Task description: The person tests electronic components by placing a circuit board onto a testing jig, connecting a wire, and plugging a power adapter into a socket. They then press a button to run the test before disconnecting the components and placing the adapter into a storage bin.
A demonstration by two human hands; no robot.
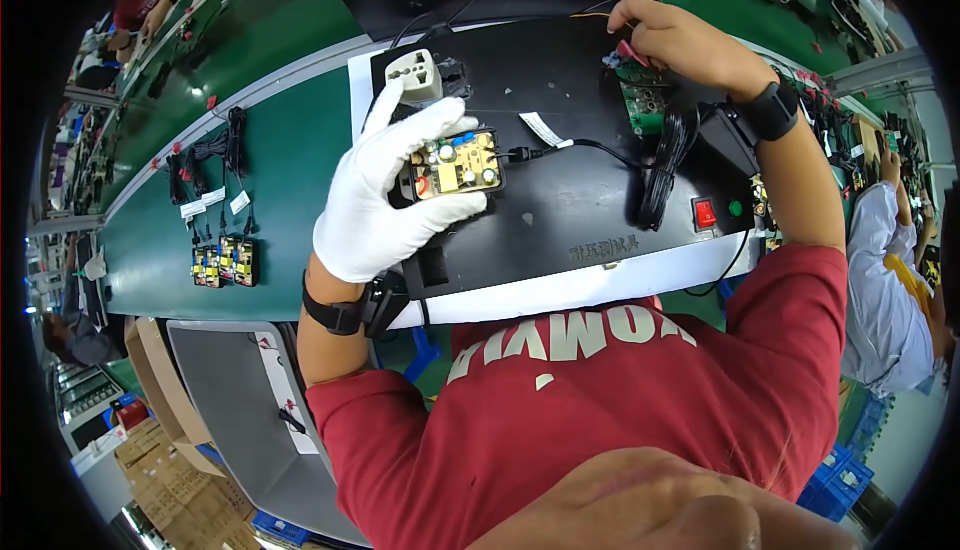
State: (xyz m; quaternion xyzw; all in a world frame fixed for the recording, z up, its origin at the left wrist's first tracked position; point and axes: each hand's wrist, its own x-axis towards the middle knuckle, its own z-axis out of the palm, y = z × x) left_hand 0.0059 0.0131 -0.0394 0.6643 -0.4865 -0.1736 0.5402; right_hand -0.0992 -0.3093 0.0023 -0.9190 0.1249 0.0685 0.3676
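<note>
One circuit board, long axis left-right

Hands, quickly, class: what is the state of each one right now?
Left hand: gloved, closed around a small yellow circuit board with a black cable.
Right hand: bare, fingers pinched on a red clip at a green circuit board.

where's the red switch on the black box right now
In the head view the red switch sits on the black box near its right front corner, beside a green button, under the right forearm.
</note>
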